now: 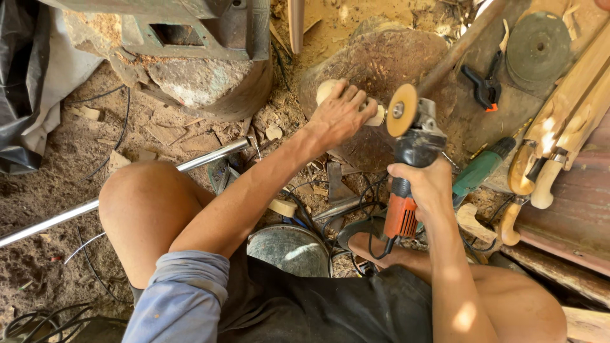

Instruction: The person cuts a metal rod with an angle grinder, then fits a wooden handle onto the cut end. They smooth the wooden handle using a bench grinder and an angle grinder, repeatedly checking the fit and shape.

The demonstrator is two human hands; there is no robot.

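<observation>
My left hand (pixel 340 114) grips a pale rounded wooden piece (pixel 328 89), holding it over a big brown log block (pixel 381 63). One end of the piece sticks out by my fingers toward the sanding disc. My right hand (pixel 427 187) is closed around the body of an orange and black angle grinder (pixel 410 165). Its tan sanding disc (pixel 401 110) faces the end of the wooden piece, touching or nearly touching it. I sit low, with my bare left knee (pixel 143 203) raised on the left.
A shiny metal pipe (pixel 127 190) lies across the sawdust floor at left. A rusty metal base (pixel 197 38) stands at top. A green power tool (pixel 480 168), carved wooden pieces (pixel 553 140), a dark grinding disc (pixel 539 46) and a black clamp (pixel 483 86) lie right. A metal bowl (pixel 289 251) sits by my legs.
</observation>
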